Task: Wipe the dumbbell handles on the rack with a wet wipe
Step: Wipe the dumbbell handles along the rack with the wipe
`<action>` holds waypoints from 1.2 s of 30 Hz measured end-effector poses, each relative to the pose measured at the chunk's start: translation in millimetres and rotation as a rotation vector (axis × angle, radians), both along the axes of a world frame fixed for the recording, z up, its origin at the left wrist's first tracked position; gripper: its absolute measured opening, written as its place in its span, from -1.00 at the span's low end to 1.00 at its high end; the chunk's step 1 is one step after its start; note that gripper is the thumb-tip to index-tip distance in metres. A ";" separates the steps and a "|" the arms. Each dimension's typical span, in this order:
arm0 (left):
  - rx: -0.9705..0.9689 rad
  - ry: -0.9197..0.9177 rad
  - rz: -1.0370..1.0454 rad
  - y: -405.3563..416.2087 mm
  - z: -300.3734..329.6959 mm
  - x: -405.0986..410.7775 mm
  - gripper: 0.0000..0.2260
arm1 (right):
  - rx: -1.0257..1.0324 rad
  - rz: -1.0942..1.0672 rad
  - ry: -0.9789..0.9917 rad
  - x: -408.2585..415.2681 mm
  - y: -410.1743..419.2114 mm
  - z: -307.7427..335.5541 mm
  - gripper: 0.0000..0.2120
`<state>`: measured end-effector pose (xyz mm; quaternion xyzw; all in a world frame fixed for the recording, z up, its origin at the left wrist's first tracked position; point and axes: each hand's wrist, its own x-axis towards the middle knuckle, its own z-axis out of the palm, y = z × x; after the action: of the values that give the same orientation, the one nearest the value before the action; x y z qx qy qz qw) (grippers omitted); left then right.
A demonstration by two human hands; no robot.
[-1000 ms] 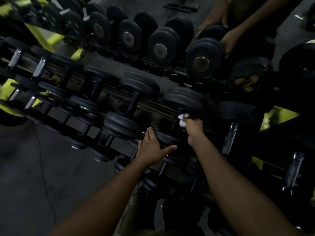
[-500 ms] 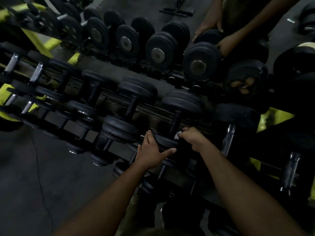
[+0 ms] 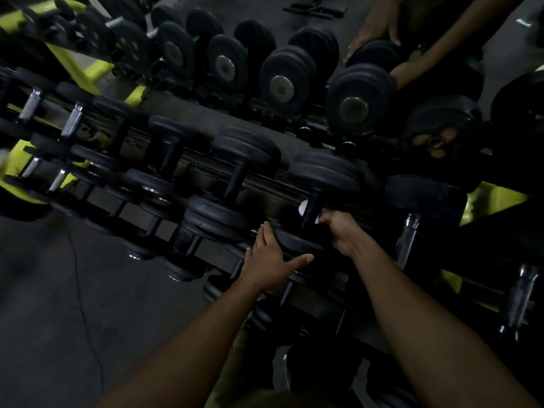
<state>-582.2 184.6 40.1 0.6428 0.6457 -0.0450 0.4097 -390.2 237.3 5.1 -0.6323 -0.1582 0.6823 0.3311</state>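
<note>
The head camera looks down over our two bare forearms, which reach forward from the bottom edge toward a dim, tiered dumbbell rack [image 3: 497, 198] with yellow-green frame parts. Nearest us, our left hand [image 3: 272, 260] lies flat on the near weight plate [image 3: 297, 241] of a black dumbbell on the middle tier, its fingers straight and together on the plate's rim and its thumb spread out to the right along the plate's near edge. Just to the right and a little farther in, our right hand [image 3: 343, 231] is curled around the lower part of that same dumbbell's handle [image 3: 310, 209], a dark bar running up from the near plate to the far plate stack [image 3: 326, 172]. The wet wipe [image 3: 303, 207] shows only as small white patches: one just left of the handle and a smaller one at our right fingertips, so the wipe sits wrapped against the handle inside our grip, most of it hidden. To the left along the same tier stand more black dumbbells [image 3: 232, 184], growing smaller toward the far left, where chrome handles [image 3: 72, 123] catch the light. Beyond the rack's top rail, a row of larger dumbbells [image 3: 282, 75] faces us end-on with round metal caps. At the far upper right, another person's hands [image 3: 371, 36] rest on a dumbbell; we cannot tell how those fingers are set. The grey floor [image 3: 59, 304] lies at lower left.
</note>
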 end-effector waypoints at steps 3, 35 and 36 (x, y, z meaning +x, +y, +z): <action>-0.011 0.000 -0.008 0.4 1.6 -0.6 0.22 | -0.020 0.201 -0.095 5.6 -6.7 2.0 -0.71; 0.022 -0.002 0.003 -1.2 -1.9 -0.4 0.20 | 0.312 -0.113 -0.559 -17.8 -21.2 -3.5 -0.86; 0.026 -0.004 0.008 -1.6 -2.4 0.0 0.20 | 0.371 -0.085 -0.633 -18.6 -23.2 -0.2 -0.86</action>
<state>-582.2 183.0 37.7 0.6456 0.6480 -0.0337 0.4027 -408.8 214.1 4.9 -0.7474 -0.3475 0.3982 0.4027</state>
